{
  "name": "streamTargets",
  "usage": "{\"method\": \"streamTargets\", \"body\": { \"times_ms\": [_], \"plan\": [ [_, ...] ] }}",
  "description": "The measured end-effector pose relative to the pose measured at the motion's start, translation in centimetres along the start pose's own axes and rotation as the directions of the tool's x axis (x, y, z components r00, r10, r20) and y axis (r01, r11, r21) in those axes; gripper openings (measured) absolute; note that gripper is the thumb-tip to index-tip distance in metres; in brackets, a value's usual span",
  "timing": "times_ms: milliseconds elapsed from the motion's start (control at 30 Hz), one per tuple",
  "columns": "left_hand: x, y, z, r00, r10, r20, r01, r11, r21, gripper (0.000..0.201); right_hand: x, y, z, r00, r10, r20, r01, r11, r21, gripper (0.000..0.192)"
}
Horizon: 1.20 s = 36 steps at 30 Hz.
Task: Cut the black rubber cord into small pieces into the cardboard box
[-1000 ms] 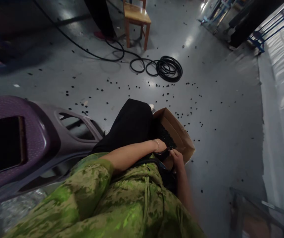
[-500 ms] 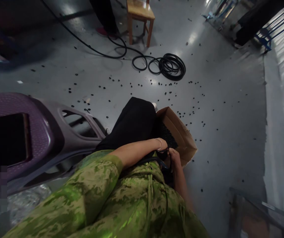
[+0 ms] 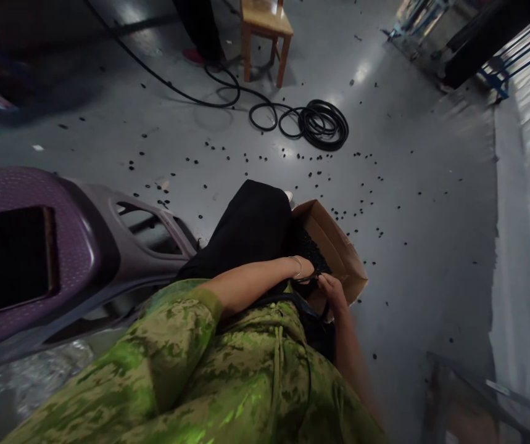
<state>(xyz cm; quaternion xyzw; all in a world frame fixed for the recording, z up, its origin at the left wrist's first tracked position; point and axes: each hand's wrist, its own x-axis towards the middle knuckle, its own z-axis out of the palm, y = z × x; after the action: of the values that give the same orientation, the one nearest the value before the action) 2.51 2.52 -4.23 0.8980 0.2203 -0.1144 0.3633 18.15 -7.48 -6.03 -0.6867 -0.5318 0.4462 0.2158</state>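
Fingers of the left hand [image 3: 303,267] are hidden, so I cannot tell their grip; next, a thin dark piece [image 3: 310,279], apparently pinched by the right hand [image 3: 332,291], at the open cardboard box [image 3: 336,250], where I judge low, steady work safest.

The grey floor [image 3: 431,296] carries coiled hose [image 3: 339,138] and small black pieces [image 3: 374,356].

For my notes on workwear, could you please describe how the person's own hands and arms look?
The left hand and right hand wear no gloves. A thin, pale bracelet circles the left wrist. The left sleeve, mottled green, ends near the elbow in a plain olive cuff.
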Motion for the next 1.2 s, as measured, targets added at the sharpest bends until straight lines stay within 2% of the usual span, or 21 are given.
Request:
{"method": "streamTargets", "body": {
  "times_ms": [100, 200, 367, 533, 633, 733, 867, 933, 1033, 1200],
  "plan": [
    [-0.2, 0.1, -0.2, 0.991, 0.020, 0.131, -0.028, 0.998, 0.059, 0.017, 0.0, 0.0, 0.6, 0.999, 0.007, -0.040, -0.006, 1.000, 0.022, 0.039],
    [-0.4, 0.2, -0.3, 0.989, 0.021, 0.145, -0.038, 0.993, 0.115, 0.022, 0.1, 0.2, 1.2, 0.996, 0.020, -0.082, -0.018, 0.999, 0.034, 0.039],
    [-0.4, 0.4, -0.3, 0.991, -0.007, 0.131, -0.009, 0.993, 0.119, 0.022, 0.8, 0.8, 1.8, 0.989, 0.076, -0.131, -0.076, 0.997, 0.000, 0.038],
    [-0.5, 0.4, -0.4, 0.991, -0.028, 0.134, 0.012, 0.993, 0.118, 0.021, 1.6, 1.2, 2.4, 0.986, 0.099, -0.135, -0.104, 0.994, -0.024, 0.035],
    [-0.6, 0.4, -0.4, 0.995, -0.029, 0.100, 0.019, 0.995, 0.101, 0.020, 1.7, 1.2, 2.0, 0.988, 0.083, -0.132, -0.091, 0.995, -0.049, 0.034],
    [-0.5, 0.6, -0.6, 0.993, -0.011, 0.116, 0.004, 0.998, 0.062, 0.015, 1.5, 0.9, 0.5, 0.993, 0.049, -0.106, -0.058, 0.995, -0.081, 0.033],
    [-0.6, 0.9, -1.0, 0.984, 0.014, 0.176, -0.017, 1.000, 0.015, 0.008, 1.1, 0.2, -2.1, 0.997, -0.048, 0.062, 0.059, 0.981, -0.185, 0.033],
    [-0.6, 0.9, -1.1, 0.984, 0.022, 0.176, -0.023, 1.000, 0.004, 0.007, 1.1, -0.1, -2.8, 0.992, -0.067, 0.106, 0.090, 0.970, -0.226, 0.034],
    [-0.6, 0.7, -1.0, 0.985, 0.023, 0.173, -0.024, 1.000, 0.001, 0.008, 1.2, 0.0, -2.7, 0.994, -0.067, 0.091, 0.087, 0.966, -0.245, 0.035],
    [-0.2, 0.4, -0.3, 0.992, 0.005, 0.123, -0.009, 0.999, 0.033, 0.011, 1.5, 1.1, -0.8, 1.000, -0.017, -0.021, 0.012, 0.977, -0.212, 0.035]
  ]
}}
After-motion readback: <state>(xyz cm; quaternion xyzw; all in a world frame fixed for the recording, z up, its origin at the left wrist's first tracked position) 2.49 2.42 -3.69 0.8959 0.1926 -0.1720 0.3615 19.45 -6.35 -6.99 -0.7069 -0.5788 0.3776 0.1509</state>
